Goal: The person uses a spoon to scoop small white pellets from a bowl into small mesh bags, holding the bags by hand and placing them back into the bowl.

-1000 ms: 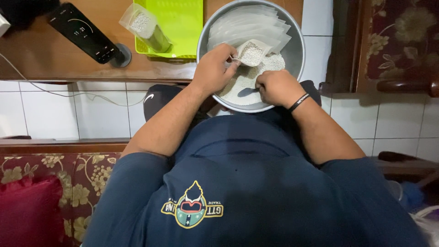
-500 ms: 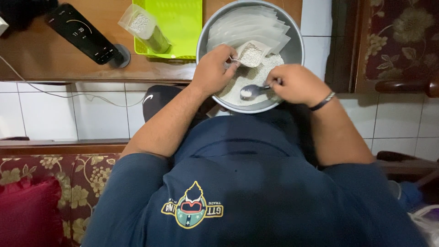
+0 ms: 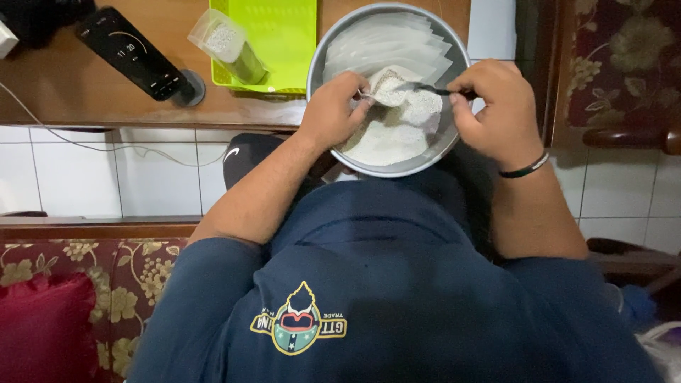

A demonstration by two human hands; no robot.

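Pouch (image 3: 389, 86), small and clear plastic, sits over the round metal basin (image 3: 319, 64), pinched at its mouth by your left hand (image 3: 332, 113), fingers clenched on the edge so the opening faces your right side. Your right hand (image 3: 500, 113) is closed around the dark handle of a spoon (image 3: 425, 88), the bowl end reaching into the pouch mouth; whether it carries grains you cannot tell. White rice-like grain (image 3: 390, 135) lies heaped in the near half of the basin, just under both hands. A fanned stack of empty clear pouches (image 3: 386, 46) leans against the basin's far wall, touching the grain. A dark band (image 3: 525, 169) circles your right wrist. The basin rests at the near edge of the wooden surface (image 3: 78, 92), partly overhanging toward your lap. Just beside the basin on its left is a lime-green tray (image 3: 284, 35), with one filled pouch (image 3: 227, 42) lying tilted across its left rim. Further left a black phone (image 3: 131, 53) stands propped on a round stand, screen lit. A thin cable (image 3: 71, 145) trails over the white tiled floor (image 3: 85, 177) below the surface. You wear a navy shirt (image 3: 397, 284) with a printed emblem; a floral red seat (image 3: 92, 284) shows at the bottom left
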